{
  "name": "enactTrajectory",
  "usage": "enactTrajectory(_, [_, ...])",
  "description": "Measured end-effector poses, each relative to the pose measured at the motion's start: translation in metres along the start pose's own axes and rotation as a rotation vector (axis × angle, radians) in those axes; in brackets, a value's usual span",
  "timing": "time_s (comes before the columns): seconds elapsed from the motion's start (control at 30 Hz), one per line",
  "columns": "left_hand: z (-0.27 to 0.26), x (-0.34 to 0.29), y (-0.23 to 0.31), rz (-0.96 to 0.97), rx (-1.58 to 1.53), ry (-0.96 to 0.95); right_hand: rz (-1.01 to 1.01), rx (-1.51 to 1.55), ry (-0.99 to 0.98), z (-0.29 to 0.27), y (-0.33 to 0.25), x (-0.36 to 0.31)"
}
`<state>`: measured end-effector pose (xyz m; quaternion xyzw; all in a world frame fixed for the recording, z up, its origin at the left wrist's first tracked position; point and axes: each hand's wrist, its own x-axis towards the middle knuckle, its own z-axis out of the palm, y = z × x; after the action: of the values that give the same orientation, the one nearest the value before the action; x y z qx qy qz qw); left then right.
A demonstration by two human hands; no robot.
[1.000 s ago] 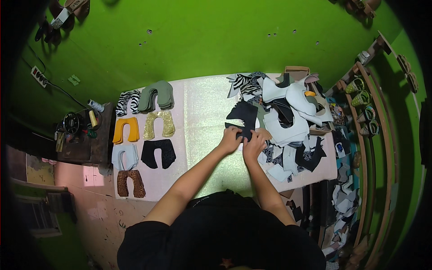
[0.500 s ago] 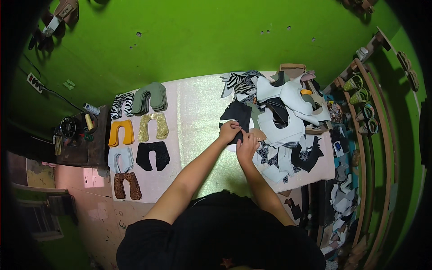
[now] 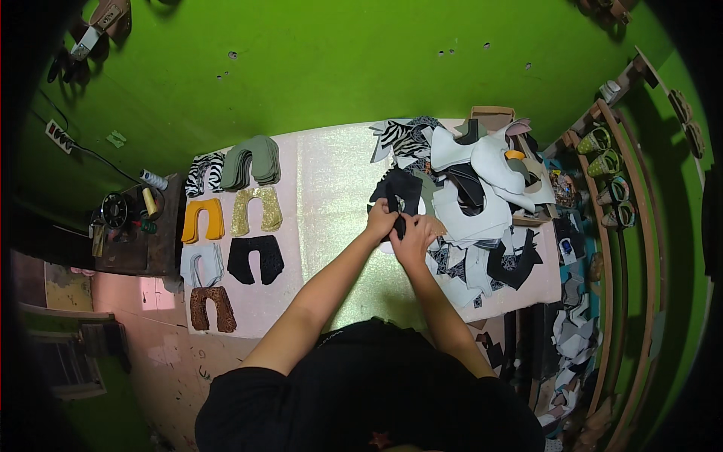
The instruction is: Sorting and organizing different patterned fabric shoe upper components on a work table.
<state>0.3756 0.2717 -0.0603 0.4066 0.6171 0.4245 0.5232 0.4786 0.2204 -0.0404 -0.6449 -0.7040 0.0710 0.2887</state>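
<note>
My left hand [image 3: 382,221] and my right hand [image 3: 413,236] are close together near the middle of the table. Between their closed fingers is a black cut material piece [image 3: 399,185], bent up along its near part. Its far part spreads out beyond my fingertips, against the left edge of a heap of offcuts [image 3: 471,215]. White, black, zebra-patterned and grey pieces overlap in that heap. Beside my right hand lies a tan scrap [image 3: 434,226]. My fingers hide the near edge of the black piece.
At the table's left lie stacks of U-shaped pieces: zebra [image 3: 204,174], green [image 3: 252,162], orange [image 3: 202,220], gold [image 3: 257,211], white [image 3: 202,265], black [image 3: 256,259] and leopard [image 3: 212,308]. A sewing machine [image 3: 114,211] stands farther left. Sandals [image 3: 605,162] sit on a wooden rack at right.
The black piece, flatter before, is now folded up between my fingers, with a gap showing in its middle. Both hands have stayed in nearly the same place.
</note>
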Motion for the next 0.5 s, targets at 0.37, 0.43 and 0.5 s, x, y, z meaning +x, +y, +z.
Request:
enactTrajectory(0.37, [-0.042, -0.041, 0.064, -0.081, -0.363, -0.089, -0.146, 0.361, -0.058, -0.009, -0.011, -0.013])
enactTrajectory(0.43, [-0.066, -0.049, 0.068, -0.135, -0.193, -0.181, -0.191, 0.438, -0.007, -0.012, -0.02, -0.012])
enactTrajectory(0.5, [-0.092, -0.056, 0.064, -0.106, -0.176, -0.297, -0.135, 0.511, 0.037, -0.015, -0.032, -0.007])
